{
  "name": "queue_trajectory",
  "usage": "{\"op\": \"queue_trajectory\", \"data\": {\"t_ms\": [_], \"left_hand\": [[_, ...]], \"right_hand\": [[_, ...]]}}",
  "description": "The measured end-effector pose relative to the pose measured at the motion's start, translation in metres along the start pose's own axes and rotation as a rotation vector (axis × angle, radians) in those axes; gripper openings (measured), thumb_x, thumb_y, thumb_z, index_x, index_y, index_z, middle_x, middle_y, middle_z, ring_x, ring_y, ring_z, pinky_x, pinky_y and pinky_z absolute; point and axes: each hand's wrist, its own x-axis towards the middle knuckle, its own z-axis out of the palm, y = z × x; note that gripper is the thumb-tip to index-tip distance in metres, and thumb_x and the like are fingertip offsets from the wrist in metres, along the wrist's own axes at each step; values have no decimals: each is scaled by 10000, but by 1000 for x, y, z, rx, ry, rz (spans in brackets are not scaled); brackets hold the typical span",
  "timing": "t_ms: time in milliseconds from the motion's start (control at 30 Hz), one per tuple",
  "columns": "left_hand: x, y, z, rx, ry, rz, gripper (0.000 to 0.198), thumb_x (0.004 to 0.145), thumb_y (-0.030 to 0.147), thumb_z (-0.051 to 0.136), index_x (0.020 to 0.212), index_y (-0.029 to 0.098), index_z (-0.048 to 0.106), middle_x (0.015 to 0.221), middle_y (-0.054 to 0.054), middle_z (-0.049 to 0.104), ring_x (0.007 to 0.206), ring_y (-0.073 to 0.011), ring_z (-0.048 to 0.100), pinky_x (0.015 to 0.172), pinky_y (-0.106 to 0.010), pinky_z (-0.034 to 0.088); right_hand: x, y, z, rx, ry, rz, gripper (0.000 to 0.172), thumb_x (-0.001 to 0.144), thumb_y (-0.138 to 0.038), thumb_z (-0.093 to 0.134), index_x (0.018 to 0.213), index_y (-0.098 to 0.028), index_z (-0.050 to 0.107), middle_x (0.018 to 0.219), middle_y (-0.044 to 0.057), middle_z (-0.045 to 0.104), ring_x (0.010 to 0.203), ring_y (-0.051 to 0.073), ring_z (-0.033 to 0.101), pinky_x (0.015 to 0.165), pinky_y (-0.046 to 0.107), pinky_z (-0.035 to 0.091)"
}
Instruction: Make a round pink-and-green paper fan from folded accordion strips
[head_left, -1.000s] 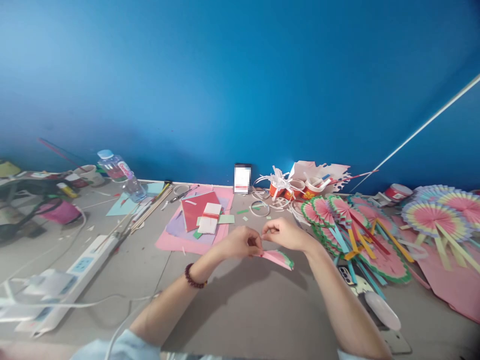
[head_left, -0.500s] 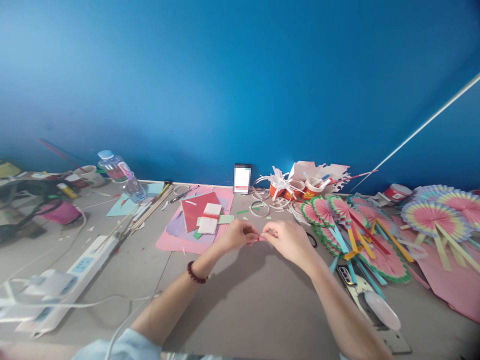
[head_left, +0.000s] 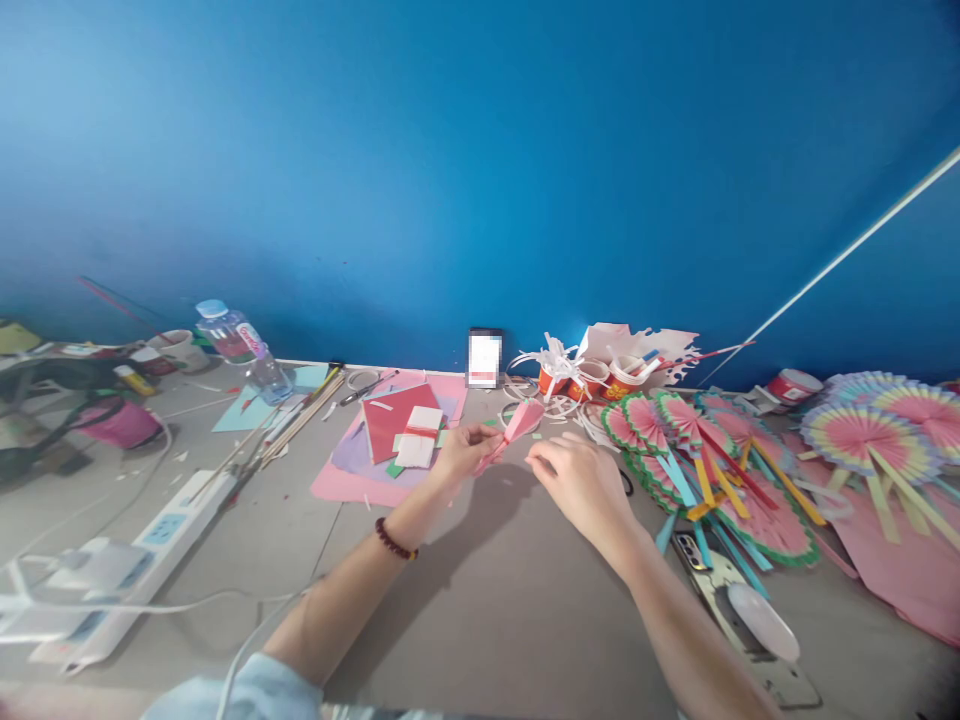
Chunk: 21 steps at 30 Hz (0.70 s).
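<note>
Between the thumb and fingers of my left hand (head_left: 466, 455) is a small pink piece of folded paper (head_left: 523, 420). It is gathered in the middle and fans out at its upper end. My right hand (head_left: 574, 475) is a little to the right, apart from the paper. Its fingers are curled and pinched together, and what they hold, if anything, is hidden. Just left of my left hand lies a white bundle with a red band (head_left: 420, 437), on a red sheet (head_left: 386, 425) and larger pink paper (head_left: 337, 485).
Finished pleated paper fans (head_left: 870, 440) lie at the right, near a phone (head_left: 720, 580) with a white mouse (head_left: 763, 620) on it. Paper cups (head_left: 628, 378) stand by the wall. At left are a water bottle (head_left: 244, 345), wooden sticks (head_left: 304, 418) and a power strip (head_left: 161, 540).
My hands, fingertips together before, have moved apart. The pink folded paper now stands out upright from my left hand, and my right hand has drawn back slightly to the right.
</note>
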Motion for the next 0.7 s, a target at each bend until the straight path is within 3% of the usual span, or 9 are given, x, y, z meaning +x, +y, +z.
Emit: {"op": "queue_trajectory", "data": {"t_ms": [433, 700], "left_hand": [[-2, -1, -1, -193, -135, -78, 274, 633, 376, 756, 646, 132, 632, 521, 20, 501, 436, -55, 428, 412, -185, 301], [-5, 6, 6, -350, -155, -181, 316, 579, 348, 801, 714, 131, 615, 579, 16, 532, 470, -58, 472, 401, -158, 358]], "right_hand": [[2, 9, -10, 47, -53, 64, 162, 823, -179, 524, 745, -222, 658, 691, 19, 634, 687, 154, 561, 574, 238, 300], [14, 38, 6, 448, -169, 146, 203, 785, -367, 562, 719, -198, 653, 478, -55, 384, 448, 90, 337, 466, 221, 231]]}}
